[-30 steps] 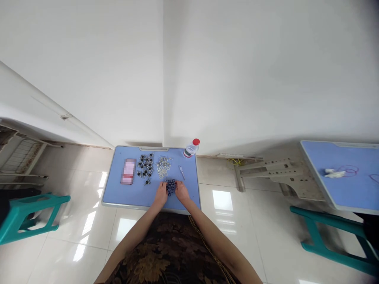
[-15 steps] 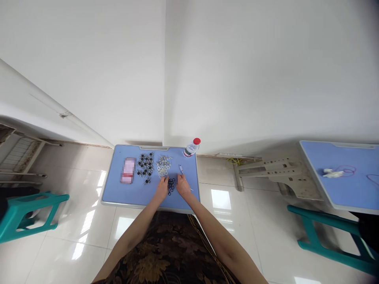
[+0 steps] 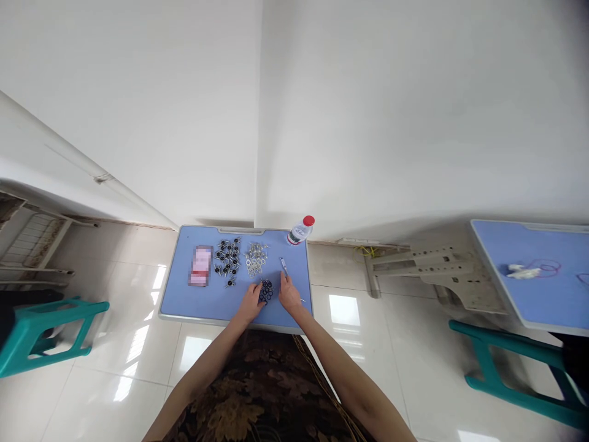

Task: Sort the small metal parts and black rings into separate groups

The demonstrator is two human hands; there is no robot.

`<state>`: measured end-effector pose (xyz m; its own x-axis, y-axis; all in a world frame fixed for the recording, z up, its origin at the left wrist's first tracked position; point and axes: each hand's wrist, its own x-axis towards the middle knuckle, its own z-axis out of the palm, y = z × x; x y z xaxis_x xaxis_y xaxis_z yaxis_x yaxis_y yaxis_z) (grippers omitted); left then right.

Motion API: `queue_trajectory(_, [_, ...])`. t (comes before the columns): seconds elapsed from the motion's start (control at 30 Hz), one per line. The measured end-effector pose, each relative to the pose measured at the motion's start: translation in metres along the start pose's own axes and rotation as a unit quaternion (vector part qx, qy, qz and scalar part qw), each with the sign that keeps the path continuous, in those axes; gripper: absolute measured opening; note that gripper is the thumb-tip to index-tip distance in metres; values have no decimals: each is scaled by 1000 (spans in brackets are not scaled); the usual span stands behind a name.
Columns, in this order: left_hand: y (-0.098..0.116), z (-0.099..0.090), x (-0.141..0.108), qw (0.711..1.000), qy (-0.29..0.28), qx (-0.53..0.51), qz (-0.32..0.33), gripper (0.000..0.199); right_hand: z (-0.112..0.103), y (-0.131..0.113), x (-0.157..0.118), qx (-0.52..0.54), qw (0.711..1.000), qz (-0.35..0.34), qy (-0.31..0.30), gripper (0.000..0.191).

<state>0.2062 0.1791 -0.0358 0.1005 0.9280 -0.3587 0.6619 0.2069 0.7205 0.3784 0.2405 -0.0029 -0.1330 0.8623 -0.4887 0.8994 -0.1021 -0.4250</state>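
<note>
My left hand [image 3: 250,303] rests at the left edge of a small pile of black rings [image 3: 267,291], thumb and forefinger apart and touching the pile's side. To the right of the rings, my right hand [image 3: 289,297] lies low over the table, its fingers pointing forward and apart from the thumb. Just beyond its fingertips lies a slim tool with a pale handle [image 3: 283,263]; whether the fingers touch its thin end is unclear. Behind the rings spreads a heap of silvery metal pieces and rings [image 3: 255,261]. Further left are several metal parts with round black centres [image 3: 227,256].
A pink, blurred-out flat item [image 3: 200,266] lies on the left of the blue table [image 3: 177,301]. A red-capped bottle [image 3: 300,231] stands at the back right corner. A thin light stick [image 3: 302,300] is beside my right hand. Green stools [image 3: 519,396] flank the area.
My left hand's fingers have spread and moved slightly back along the ring pile. My right hand has drawn a little to the right, away from the rings. The view has shifted slightly.
</note>
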Motion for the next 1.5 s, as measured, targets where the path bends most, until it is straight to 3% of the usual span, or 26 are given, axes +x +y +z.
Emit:
queue_trajectory(0.27, [3, 2, 7, 1000, 10, -3, -22, 71, 6, -4, -11, -58, 996, -69, -14, 65])
queue_trajectory(0.57, [18, 4, 22, 1000, 10, -5, -7, 56, 17, 17, -27, 10, 999, -38, -7, 46])
queue_trajectory(0.83, [0, -11, 3, 998, 49, -25, -16, 40, 23, 14, -30, 53, 998, -13, -15, 44])
queue_trajectory(0.97, [-8, -13, -8, 999, 47, -6, -17, 41, 23, 19, -38, 12, 998, -47, -36, 42])
queue_trajectory(1.1, [-2, -5, -2, 998, 54, 7, 19, 44, 23, 21, -44, -26, 994, -86, -61, 41])
queue_trajectory(1.27, [9, 5, 15, 998, 35, 24, 45, 37, 23, 14, -41, -39, 989, -119, -76, 40])
queue_trajectory(1.5, [7, 3, 16, 998, 27, 31, 39, 21, 20, 7, -23, 2, 994, -106, -34, 47])
